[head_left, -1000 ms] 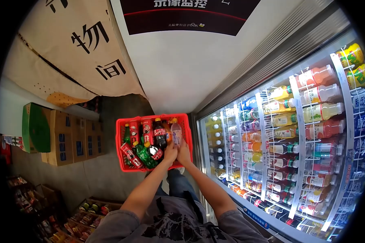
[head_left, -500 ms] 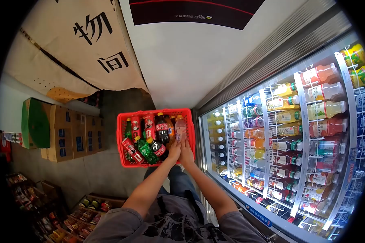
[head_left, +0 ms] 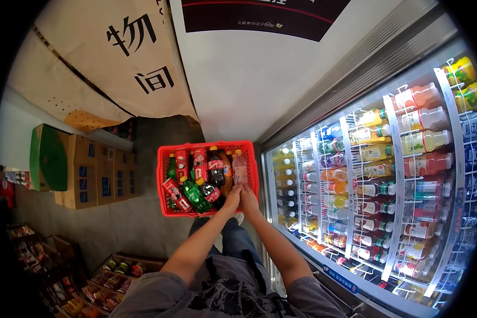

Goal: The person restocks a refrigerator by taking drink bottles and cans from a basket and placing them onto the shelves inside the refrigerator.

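A red plastic basket (head_left: 162, 197) in front of me is packed with bottles and cans. At its right end stands a clear bottle with pale pink contents (head_left: 239, 167). My left hand (head_left: 232, 199) and my right hand (head_left: 248, 200) meet at the basket's near rim, by the bottom of this bottle. Their fingers are closed; what they hold is hidden. Left of them are a dark cola bottle (head_left: 215, 167), an orange bottle (head_left: 227, 172), a green bottle (head_left: 196, 197), and red cans, one (head_left: 177, 194) lying tilted.
A lit drinks cooler (head_left: 397, 159) with rows of bottles fills the right side. Cardboard boxes (head_left: 95, 169) and a green box (head_left: 49, 158) stand at the left under a cloth curtain (head_left: 100, 63). Snack shelves (head_left: 100, 286) are at the lower left, and a white wall (head_left: 249, 85) is ahead.
My hands have drawn together at the near rim and sit lower on the pink bottle, which shows more of itself. The basket appears slightly further right and higher in view.
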### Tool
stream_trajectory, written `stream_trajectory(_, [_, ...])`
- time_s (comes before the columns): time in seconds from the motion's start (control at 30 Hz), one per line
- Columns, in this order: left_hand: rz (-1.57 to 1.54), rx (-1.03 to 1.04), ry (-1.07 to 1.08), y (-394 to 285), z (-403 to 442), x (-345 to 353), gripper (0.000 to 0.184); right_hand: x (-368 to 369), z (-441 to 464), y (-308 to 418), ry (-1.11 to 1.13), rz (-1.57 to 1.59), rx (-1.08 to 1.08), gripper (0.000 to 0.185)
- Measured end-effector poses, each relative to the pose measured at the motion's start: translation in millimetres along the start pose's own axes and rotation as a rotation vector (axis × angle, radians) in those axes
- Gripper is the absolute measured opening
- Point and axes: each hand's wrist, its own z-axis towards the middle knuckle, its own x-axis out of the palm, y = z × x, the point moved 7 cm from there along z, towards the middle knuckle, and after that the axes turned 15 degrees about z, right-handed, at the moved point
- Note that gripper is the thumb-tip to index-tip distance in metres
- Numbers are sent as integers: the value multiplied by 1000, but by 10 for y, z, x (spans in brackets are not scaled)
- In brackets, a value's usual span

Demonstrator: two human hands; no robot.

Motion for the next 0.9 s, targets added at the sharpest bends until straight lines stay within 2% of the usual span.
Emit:
stream_trajectory(0.07, [-28,-43,0,7,-59,-16,45,-22,-32,-4,23,38,5,46])
stream_trajectory(0.17, [-23,-78,-5,-92,-223,-95,40,-238,-126,112,-131,179,-110,45])
stream_trajectory(0.23, [-85,-68,40,-166,-306,-159,37,-406,-199,74,-182,358,50,38])
stream_trajectory(0.27, [-76,-63,52,-210,-350,-187,37,-493,-242,119,-198,358,52,38])
stream_trajectory(0.33, [-109,-106,30,-694,-717,-245,56,-791,-378,228,-431,462,-47,27])
stream_trajectory(0.4, [-87,-47,38,-788,-659,-359,62,-971,-451,302,-503,515,-43,24])
stream_trajectory(0.47, [-44,44,92,-1043,-676,-376,60,-1126,-566,279,-581,650,70,24])
stream_trajectory(0.53, [-9,143,152,-1285,-714,-331,52,-1205,-691,290,-620,750,72,27])
stream_trajectory(0.6, [12,226,186,-1477,-753,-205,46,-1203,-731,156,-635,1208,59,31])
stream_trajectory(0.63, [51,266,224,-1691,-931,-79,43,-1323,-840,256,-633,1243,26,33])
stream_trajectory(0.73, [156,386,351,-1926,-1160,309,39,-1650,-1219,436,-807,1358,-41,32])
stream_trajectory(0.9, [312,579,576,-2187,-1868,980,39,-2144,-2173,641,-1077,1323,-119,31])
